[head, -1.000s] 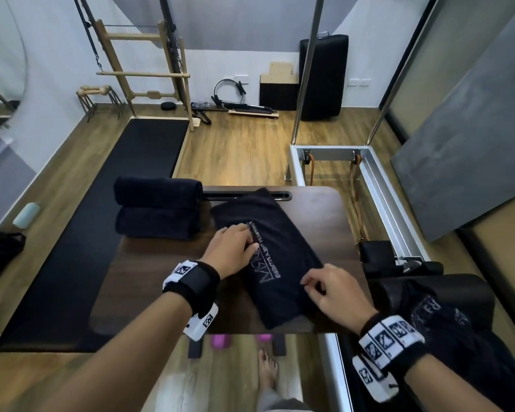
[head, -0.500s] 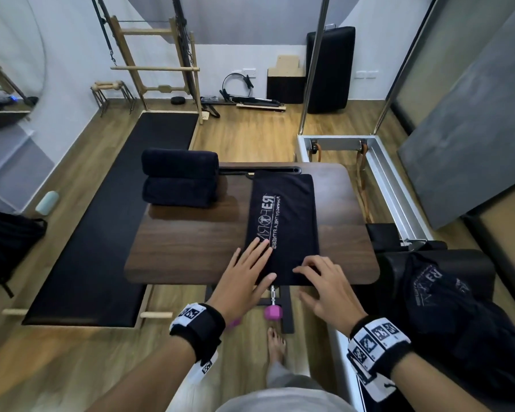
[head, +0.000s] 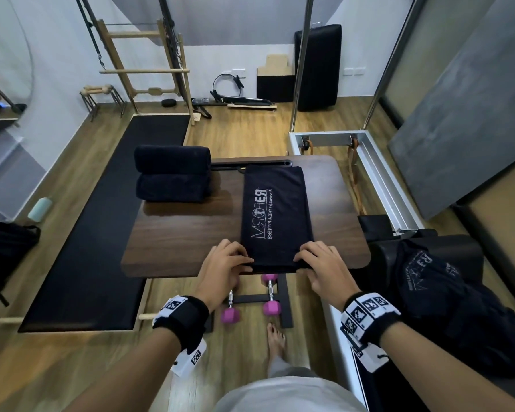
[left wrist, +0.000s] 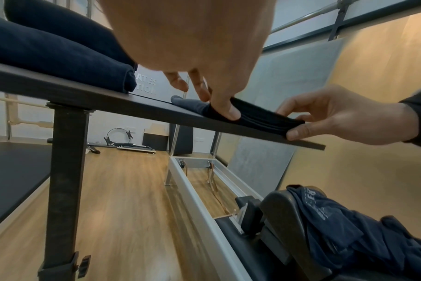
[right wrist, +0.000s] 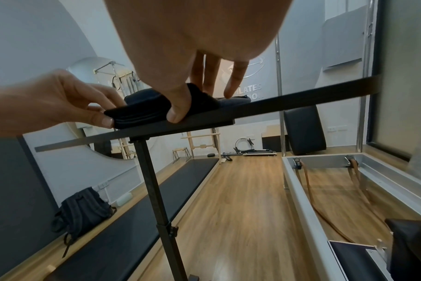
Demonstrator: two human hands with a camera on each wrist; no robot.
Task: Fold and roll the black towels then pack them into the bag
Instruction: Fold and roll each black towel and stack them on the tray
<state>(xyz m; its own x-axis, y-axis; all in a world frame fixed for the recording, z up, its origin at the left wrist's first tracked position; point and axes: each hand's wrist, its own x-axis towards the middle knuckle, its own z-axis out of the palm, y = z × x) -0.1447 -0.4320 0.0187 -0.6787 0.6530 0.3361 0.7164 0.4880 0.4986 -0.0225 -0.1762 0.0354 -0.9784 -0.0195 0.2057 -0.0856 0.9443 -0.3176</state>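
Pinching near end of folded black towel (head: 275, 215), left hand (head: 222, 267) grip, right hand (head: 324, 270) grip, table (head: 185, 236) edge

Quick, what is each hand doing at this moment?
Left hand: pinches the near-left corner of the folded black towel.
Right hand: pinches the towel's near-right corner, thumb at the table edge.

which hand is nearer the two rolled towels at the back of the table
Left. The left hand grips the flat towel's near-left corner, on the rolled towels' side; the right hand holds the near-right corner, farther away.
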